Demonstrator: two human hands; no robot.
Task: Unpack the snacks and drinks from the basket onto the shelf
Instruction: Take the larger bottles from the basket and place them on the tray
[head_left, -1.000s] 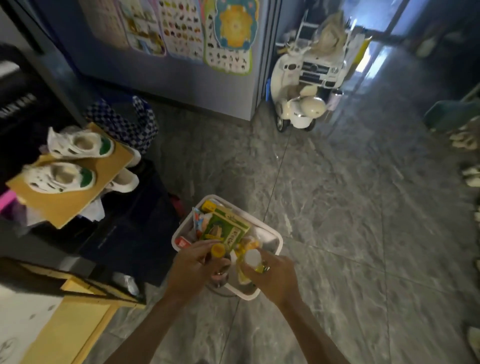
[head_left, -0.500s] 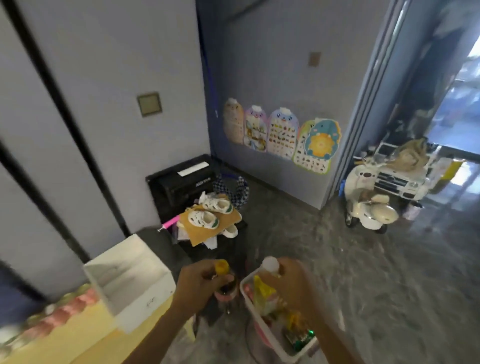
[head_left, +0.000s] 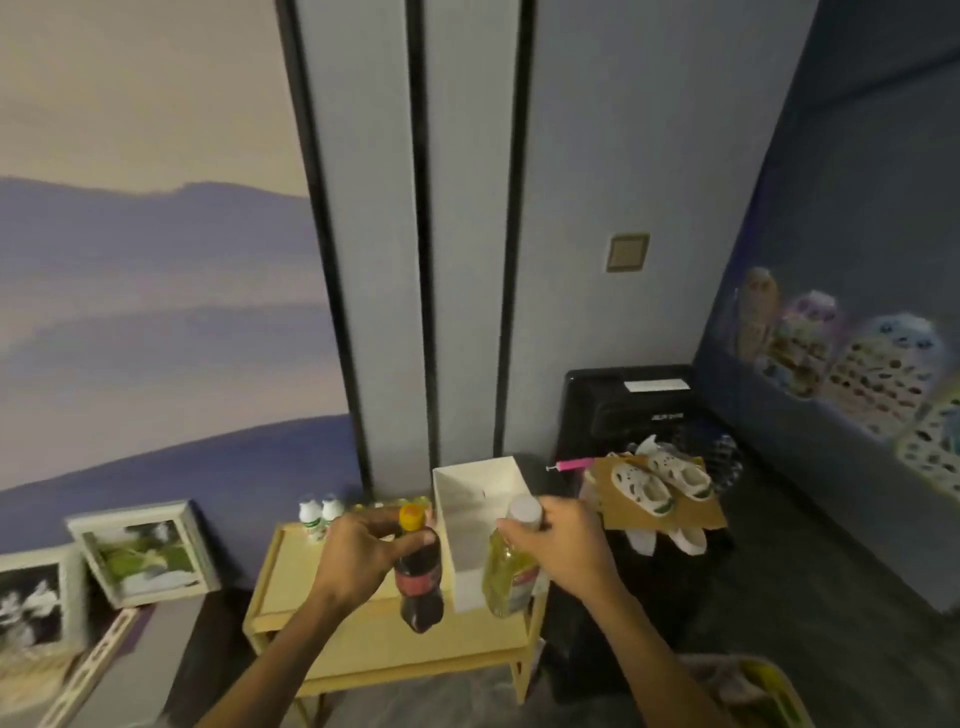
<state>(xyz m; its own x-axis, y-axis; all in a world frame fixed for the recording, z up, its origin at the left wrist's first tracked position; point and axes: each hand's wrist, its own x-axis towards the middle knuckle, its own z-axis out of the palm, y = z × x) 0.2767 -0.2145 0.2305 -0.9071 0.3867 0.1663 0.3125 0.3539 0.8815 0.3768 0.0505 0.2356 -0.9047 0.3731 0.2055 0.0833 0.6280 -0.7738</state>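
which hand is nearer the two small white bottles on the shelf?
Left. The left hand is just right of the small white bottles; the right hand is farther right, at the white box's far edge.

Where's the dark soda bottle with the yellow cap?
Head view, middle: the left hand holds the dark bottle by the wooden shelf, just left of the white box.

Shelf top (head_left: 291, 582) lies bare left of white box (head_left: 478, 499), before small bottles (head_left: 318, 515).
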